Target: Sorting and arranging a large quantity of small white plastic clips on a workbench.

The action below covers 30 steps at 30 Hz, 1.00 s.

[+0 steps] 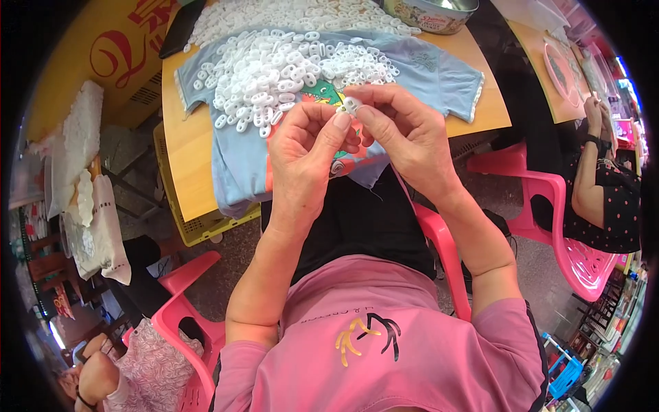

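Both hands meet above the lap, the left hand (305, 147) and right hand (405, 134) pinching one small white plastic piece (350, 105) between their fingers, just in front of the heap of white pieces (274, 75) lying on a blue shirt (439, 69) on the counter (185, 158).

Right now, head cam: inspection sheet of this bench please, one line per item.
Surface: wooden table, partly covered by a light blue T-shirt.
Job's things: small white plastic piece pinched between both hands; pile of white plastic pieces on the shirt.
Clutter: metal bowl at the far edge; second heap of white pieces behind.
Grippers: left hand and right hand, fingertips closed on the piece.
Cables: nothing seen.
Surroundings: pink plastic chairs; seated person at right; yellow crate under the table.
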Available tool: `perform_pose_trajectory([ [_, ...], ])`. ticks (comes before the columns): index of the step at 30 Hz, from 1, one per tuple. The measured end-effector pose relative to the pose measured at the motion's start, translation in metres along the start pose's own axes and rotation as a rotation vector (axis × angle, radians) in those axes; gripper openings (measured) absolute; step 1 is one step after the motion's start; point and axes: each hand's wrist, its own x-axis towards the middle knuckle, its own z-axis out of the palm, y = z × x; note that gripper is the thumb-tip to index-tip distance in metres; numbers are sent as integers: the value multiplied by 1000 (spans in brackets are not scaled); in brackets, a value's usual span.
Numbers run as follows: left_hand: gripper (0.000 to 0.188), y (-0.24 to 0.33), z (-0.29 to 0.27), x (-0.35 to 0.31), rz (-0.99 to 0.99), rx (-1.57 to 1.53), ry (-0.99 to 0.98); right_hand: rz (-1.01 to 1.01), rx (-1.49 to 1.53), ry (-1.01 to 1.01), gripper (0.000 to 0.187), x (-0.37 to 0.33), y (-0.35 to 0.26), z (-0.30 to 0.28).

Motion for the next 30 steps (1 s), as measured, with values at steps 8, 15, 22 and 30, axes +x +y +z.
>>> perform_pose_trajectory([
  [8,13,-2,5,-5,43,-38,4,-68,-6,64,21,-4,0,4],
  [15,14,-11,7,-7,50,-59,18,-74,3,58,18,-5,10,5],
  [22,22,-6,-10,-13,122,17,-103,261,376,-83,31,-1,-5,-1],
  [30,39,-7,-8,-23,377,86,-195,357,723,-164,65,-18,-11,32],
])
